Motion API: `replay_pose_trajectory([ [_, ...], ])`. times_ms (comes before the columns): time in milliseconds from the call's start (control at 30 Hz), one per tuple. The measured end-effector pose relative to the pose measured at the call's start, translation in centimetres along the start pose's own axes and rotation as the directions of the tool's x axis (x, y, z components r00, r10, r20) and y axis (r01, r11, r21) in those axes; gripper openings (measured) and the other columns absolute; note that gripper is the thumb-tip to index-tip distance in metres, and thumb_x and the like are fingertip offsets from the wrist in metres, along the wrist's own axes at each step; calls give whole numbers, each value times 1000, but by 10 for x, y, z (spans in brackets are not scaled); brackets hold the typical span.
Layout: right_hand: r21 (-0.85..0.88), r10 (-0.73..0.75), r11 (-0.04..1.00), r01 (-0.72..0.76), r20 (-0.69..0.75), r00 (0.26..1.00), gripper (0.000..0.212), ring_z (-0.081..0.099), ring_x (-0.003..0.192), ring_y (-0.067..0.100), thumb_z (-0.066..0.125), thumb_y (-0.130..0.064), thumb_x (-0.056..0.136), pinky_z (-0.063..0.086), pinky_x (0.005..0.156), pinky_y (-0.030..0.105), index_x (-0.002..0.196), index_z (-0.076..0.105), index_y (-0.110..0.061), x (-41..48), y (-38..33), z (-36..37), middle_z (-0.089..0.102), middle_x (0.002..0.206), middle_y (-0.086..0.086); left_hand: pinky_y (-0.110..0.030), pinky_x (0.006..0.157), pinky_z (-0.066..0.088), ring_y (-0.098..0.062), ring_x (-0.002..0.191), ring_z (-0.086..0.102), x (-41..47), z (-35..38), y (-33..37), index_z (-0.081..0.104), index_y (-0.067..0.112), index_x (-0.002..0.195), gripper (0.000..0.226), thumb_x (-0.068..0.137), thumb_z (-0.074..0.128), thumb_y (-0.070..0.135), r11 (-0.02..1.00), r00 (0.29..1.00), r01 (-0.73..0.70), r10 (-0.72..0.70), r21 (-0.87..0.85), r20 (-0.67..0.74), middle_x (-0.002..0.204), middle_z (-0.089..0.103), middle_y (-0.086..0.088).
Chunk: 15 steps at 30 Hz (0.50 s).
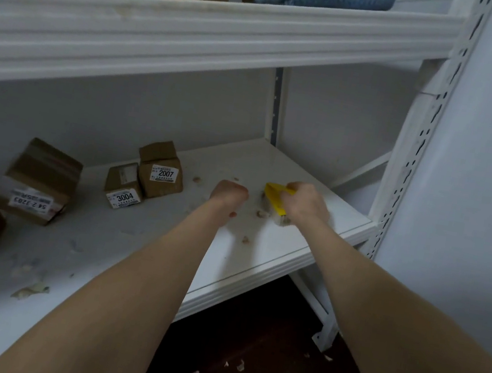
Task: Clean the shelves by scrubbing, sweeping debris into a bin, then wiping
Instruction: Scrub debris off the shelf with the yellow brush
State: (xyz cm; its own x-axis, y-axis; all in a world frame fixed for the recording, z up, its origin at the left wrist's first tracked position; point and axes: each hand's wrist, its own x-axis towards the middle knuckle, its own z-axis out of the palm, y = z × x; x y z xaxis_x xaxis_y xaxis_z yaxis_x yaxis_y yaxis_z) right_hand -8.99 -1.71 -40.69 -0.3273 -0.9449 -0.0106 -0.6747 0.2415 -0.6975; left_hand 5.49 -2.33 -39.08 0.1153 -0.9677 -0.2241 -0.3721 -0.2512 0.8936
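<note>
Head view: right hand (306, 204) grips yellow wedge-shaped brush (276, 198).

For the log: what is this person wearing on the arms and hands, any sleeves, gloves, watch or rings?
Both forearms are bare up to the frame's lower edge, with no sleeve in view. The left hand and right hand are ungloved, and neither wrist carries a watch or band. Rings cannot be ruled out, as the fingers are mostly hidden.

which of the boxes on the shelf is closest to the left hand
The box labelled 2007, just left of the left hand. The 3004 box sits beyond it, the rest farther left; the right hand holds the yellow brush.
</note>
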Motion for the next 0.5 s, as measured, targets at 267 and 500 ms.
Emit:
replay_pose_trajectory([
  [267, -22, 149, 988, -156, -194, 970, 34, 58, 114, 34, 50, -38, 92, 43, 88, 35, 118, 64, -22, 9, 14, -19, 61, 125, 13, -30, 74, 43, -23, 93, 47, 5, -13, 0, 52, 9, 106, 14, 94, 50, 13, 1000, 1000, 1, 0, 26, -29, 104, 49, -9],
  [500, -10, 14, 1000, -14, 46, 999, 47, 61, 109, 28, 52, -49, 87, 47, 90, 31, 132, 53, -36, -6, -9, 11, 66, 117, 5, -30, 69, 43, -23, 93, 47, 2, -5, 2, 57, 3, 111, 22, 92, 50, 11, 1000, 1000, 18, -18, -4, -6, 103, 50, -8],
])
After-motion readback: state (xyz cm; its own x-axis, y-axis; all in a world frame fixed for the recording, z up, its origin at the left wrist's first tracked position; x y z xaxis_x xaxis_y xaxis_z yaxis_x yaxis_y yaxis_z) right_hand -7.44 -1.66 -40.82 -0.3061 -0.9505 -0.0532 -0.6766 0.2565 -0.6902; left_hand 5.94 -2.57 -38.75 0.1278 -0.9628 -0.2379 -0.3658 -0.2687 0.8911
